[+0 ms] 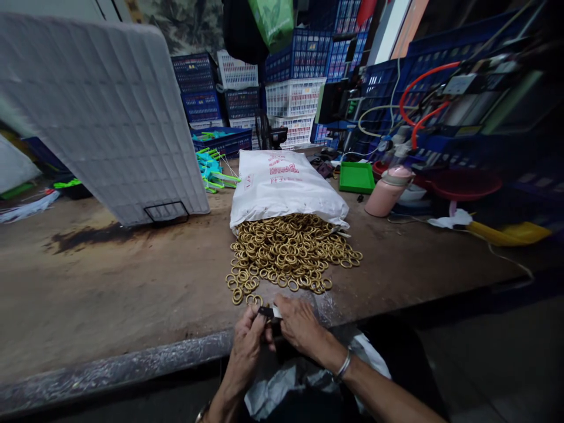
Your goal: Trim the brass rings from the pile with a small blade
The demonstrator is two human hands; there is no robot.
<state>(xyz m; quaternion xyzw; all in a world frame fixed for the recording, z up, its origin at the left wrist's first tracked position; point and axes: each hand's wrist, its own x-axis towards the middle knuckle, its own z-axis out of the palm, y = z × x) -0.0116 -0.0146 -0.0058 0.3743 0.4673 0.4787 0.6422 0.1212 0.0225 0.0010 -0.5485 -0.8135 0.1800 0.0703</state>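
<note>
Both hands meet at the table's front edge, just below a pile of brass-coloured rings (pixel 286 252). My left hand (pixel 247 341) is closed, its thumb and fingers pinched together. What lies inside that pinch is too small to make out. My right hand (pixel 304 329) is closed on a small black-and-white piece (pixel 269 312), whose dark end reaches the left thumb; its exact kind does not show. The rings spill from the mouth of a white woven sack (pixel 282 182) with red print, lying on its side. A few loose rings (pixel 254 300) lie right beyond my fingertips.
A ribbed white panel (pixel 114 117) stands upright on the wooden table (pixel 132 288) at left. To the right are a green tray (pixel 356 177), a pink bottle (pixel 388 194) and a machine with red hoses (pixel 427 70). Stacked crates (pixel 295 97) and a black fan (pixel 267 132) stand behind.
</note>
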